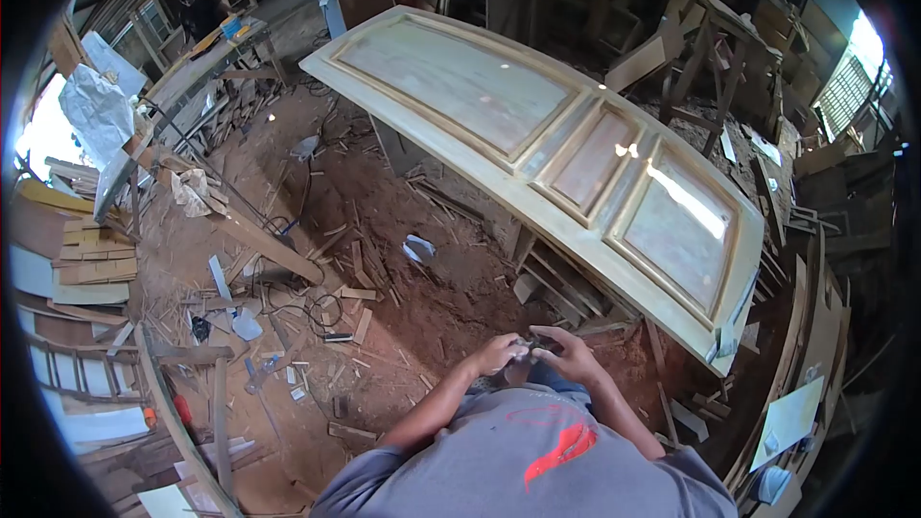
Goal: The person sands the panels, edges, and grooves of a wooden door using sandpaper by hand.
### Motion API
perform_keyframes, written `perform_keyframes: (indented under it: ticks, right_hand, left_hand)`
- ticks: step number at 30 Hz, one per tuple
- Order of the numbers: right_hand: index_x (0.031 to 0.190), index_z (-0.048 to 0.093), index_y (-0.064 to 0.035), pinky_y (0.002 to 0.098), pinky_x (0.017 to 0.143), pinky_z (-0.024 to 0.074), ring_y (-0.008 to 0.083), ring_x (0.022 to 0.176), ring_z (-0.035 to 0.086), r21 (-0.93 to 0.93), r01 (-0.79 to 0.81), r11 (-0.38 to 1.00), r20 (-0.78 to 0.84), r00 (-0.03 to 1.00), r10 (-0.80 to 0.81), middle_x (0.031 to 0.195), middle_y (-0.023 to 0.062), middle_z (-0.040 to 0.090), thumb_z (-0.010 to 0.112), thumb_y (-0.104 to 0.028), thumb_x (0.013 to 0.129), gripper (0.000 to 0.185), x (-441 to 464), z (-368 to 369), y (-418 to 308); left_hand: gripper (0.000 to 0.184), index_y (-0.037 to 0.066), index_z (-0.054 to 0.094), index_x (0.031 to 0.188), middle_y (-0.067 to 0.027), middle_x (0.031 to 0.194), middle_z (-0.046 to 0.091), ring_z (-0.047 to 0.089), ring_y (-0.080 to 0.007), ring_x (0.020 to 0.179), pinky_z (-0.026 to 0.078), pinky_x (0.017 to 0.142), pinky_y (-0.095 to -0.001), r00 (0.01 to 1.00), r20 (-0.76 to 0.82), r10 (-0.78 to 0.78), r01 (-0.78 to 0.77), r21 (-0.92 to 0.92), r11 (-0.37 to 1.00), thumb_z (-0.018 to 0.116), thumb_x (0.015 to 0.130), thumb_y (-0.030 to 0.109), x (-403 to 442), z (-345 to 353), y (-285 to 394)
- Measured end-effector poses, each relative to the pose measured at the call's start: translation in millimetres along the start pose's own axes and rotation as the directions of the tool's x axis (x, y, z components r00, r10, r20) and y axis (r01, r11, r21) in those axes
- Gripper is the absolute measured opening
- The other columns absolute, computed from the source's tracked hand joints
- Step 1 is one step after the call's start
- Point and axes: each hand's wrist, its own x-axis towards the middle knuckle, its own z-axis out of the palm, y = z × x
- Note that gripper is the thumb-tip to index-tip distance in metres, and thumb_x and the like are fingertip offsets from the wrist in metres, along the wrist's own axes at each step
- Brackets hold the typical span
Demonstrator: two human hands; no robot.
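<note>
Close together in front of my body are my left hand and my right hand. Both have their fingers bent around something small and greyish between them, too small and too covered to name. Just beyond them lies a large panelled door with raised mouldings, resting flat on a support. Neither hand touches it. At the door's near right corner sits a thin greyish piece, whose kind I cannot make out.
Wood offcuts and shavings litter the brown dirt floor. A pale slipper-like item lies there. On the left runs a long wooden beam; a cluttered workbench stands behind. Boards lean along the right, beyond which is a wooden trestle.
</note>
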Motion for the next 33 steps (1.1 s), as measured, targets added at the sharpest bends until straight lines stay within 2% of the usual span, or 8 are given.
perform_keyframes:
  ticks: [2, 6, 7, 10, 19, 26, 29, 33]
  right_hand:
    - [0.131, 0.076, -0.0063, 0.0360, 0.094, 0.0589, 0.0189, 0.106, 0.074, -0.042, 0.129, 0.991, 0.104, 0.987, -0.124, 0.118, 0.0100, 0.078, 0.080, -0.020, 0.100, 0.034, 40.3, 9.5, 0.5]
    - [0.118, 0.078, -0.0040, 0.0368, 0.088, 0.0595, 0.0182, 0.096, 0.073, -0.072, 0.157, 0.985, 0.141, 0.979, -0.146, 0.108, 0.0099, 0.078, 0.086, -0.014, 0.095, 0.027, 135.3, 14.1, 25.8]
    - [0.117, 0.078, -0.0040, 0.0365, 0.088, 0.0593, 0.0172, 0.097, 0.073, -0.012, 0.128, 0.992, 0.167, 0.978, -0.124, 0.108, 0.0096, 0.078, 0.086, -0.016, 0.095, 0.026, 160.1, 12.4, 24.7]
    - [0.117, 0.077, -0.0041, 0.0355, 0.091, 0.0584, 0.0146, 0.100, 0.072, 0.150, 0.088, 0.985, 0.215, 0.969, -0.120, 0.110, 0.0086, 0.078, 0.086, -0.019, 0.097, 0.026, 245.2, 9.6, 21.5]
    - [0.140, 0.062, -0.0033, 0.0361, 0.108, 0.0506, 0.0149, 0.120, 0.063, 0.484, 0.007, 0.875, 0.187, 0.976, -0.111, 0.127, 0.0042, 0.069, 0.082, -0.019, 0.102, 0.046, 427.4, -3.7, -8.2]
    - [0.133, 0.062, -0.0044, 0.0349, 0.088, 0.0581, 0.0151, 0.100, 0.068, 0.554, -0.015, 0.833, -0.148, 0.982, 0.116, 0.112, 0.0047, 0.071, 0.069, -0.002, 0.101, 0.032, 509.6, -51.0, 42.5]
    - [0.127, 0.064, -0.0033, 0.0393, 0.084, 0.0581, 0.0248, 0.092, 0.072, 0.313, -0.261, 0.913, -0.452, 0.805, 0.385, 0.103, 0.0148, 0.073, 0.069, -0.014, 0.098, 0.032, 532.1, -90.4, 35.4]
    - [0.124, 0.068, -0.0042, 0.0519, 0.093, 0.0559, 0.0440, 0.107, 0.070, -0.142, -0.426, 0.893, -0.758, 0.627, 0.179, 0.114, 0.0227, 0.073, 0.069, -0.020, 0.096, 0.032, 554.4, -110.6, 46.1]
  left_hand:
    - [0.027, 0.006, 0.070, 0.123, 0.0024, 0.099, 0.071, 0.065, -0.0122, 0.089, 0.054, 0.078, -0.0349, 0.983, -0.046, 0.178, -0.184, -0.313, 0.932, 0.071, 0.107, 0.028, 14.4, -14.8, -7.0]
    - [0.026, 0.008, 0.068, 0.119, 0.0064, 0.096, 0.064, 0.059, -0.0045, 0.082, 0.049, 0.067, -0.0268, 0.990, -0.097, -0.100, 0.083, -0.165, 0.983, 0.067, 0.111, 0.033, 20.6, -81.1, 31.5]
    - [0.020, 0.010, 0.066, 0.111, 0.0080, 0.089, 0.060, 0.054, -0.0029, 0.074, 0.044, 0.061, -0.0243, 0.970, -0.229, 0.087, -0.105, -0.068, 0.992, 0.067, 0.112, 0.030, 25.8, -90.3, 46.8]
    - [0.016, 0.009, 0.070, 0.107, 0.0074, 0.088, 0.058, 0.051, -0.0038, 0.077, 0.043, 0.066, -0.0241, 0.938, -0.320, -0.135, 0.052, -0.256, 0.965, 0.068, 0.112, 0.025, 42.3, -143.2, 107.2]
    - [0.025, 0.005, 0.073, 0.115, 0.0015, 0.095, 0.072, 0.060, -0.0038, 0.078, 0.049, 0.069, -0.0240, 0.786, -0.618, -0.006, -0.065, -0.091, 0.994, 0.072, 0.110, 0.029, 174.8, -254.5, 216.7]
    - [0.038, -0.002, 0.073, 0.125, -0.0087, 0.112, 0.076, 0.072, -0.0179, 0.104, 0.057, 0.095, -0.0332, 0.857, -0.433, 0.280, -0.062, 0.453, 0.889, 0.077, 0.105, 0.030, 283.1, -317.9, 240.7]
    - [0.040, 0.001, 0.074, 0.127, -0.0189, 0.121, 0.073, 0.069, -0.0360, 0.116, 0.053, 0.104, -0.0457, 0.869, -0.342, 0.358, -0.082, 0.614, 0.785, 0.080, 0.099, 0.030, 336.4, -370.5, 239.0]
    - [0.042, 0.003, 0.071, 0.130, -0.0201, 0.133, 0.067, 0.059, -0.0418, 0.129, 0.046, 0.112, -0.0542, 0.843, -0.163, 0.513, -0.161, 0.833, 0.530, 0.080, 0.095, 0.025, 412.4, -456.7, 237.9]
